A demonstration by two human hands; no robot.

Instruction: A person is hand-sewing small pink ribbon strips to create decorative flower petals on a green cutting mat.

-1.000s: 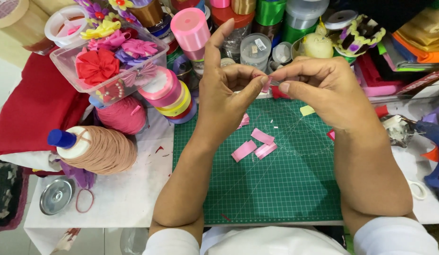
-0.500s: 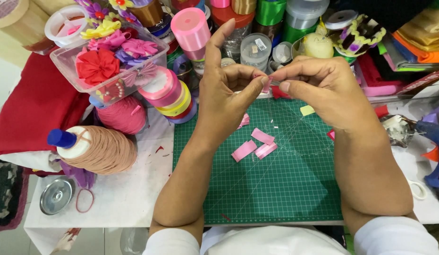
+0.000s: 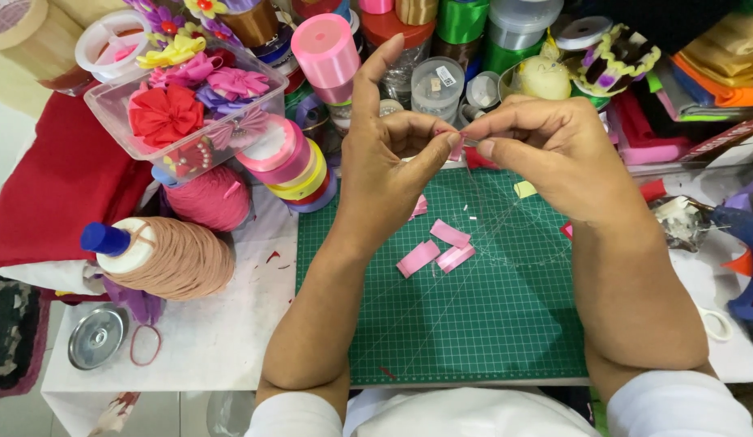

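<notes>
- The left hand [image 3: 385, 158] is raised over the green cutting mat [image 3: 441, 324], thumb and bent fingers pinched on a small pink ribbon piece [image 3: 456, 149], with the index finger sticking straight up.
- The right hand [image 3: 555, 154] meets it fingertip to fingertip, thumb and forefinger closed on something very thin at the same ribbon piece; it is too small to say what it is.
- A fine thread [image 3: 490, 214] seems to trail from the pinch down toward the mat.
- Just below the hands, between the two forearms, three loose pink ribbon strips [image 3: 436, 248] lie flat on the mat, close together.
- Beside the left wrist, a stack of ribbon rolls [image 3: 287, 162] in pink and yellow stands on the counter [image 3: 231, 340].
- Beyond that, a clear plastic box [image 3: 117, 121] holds fabric flowers, a red one most plainly.
- Below the box lie a pink yarn ball [image 3: 210, 198] and a tan thread cone [image 3: 170, 259] with a blue cap.
- Farther out to the left, a round metal lid [image 3: 97, 336] sits near the counter's corner.
- Above the fingertips, a pink spool [image 3: 324, 48] and jars and tubs crowd the back of the counter.
- Off the right forearm, a blue glue gun [image 3: 745, 243] lies at the counter's edge.
</notes>
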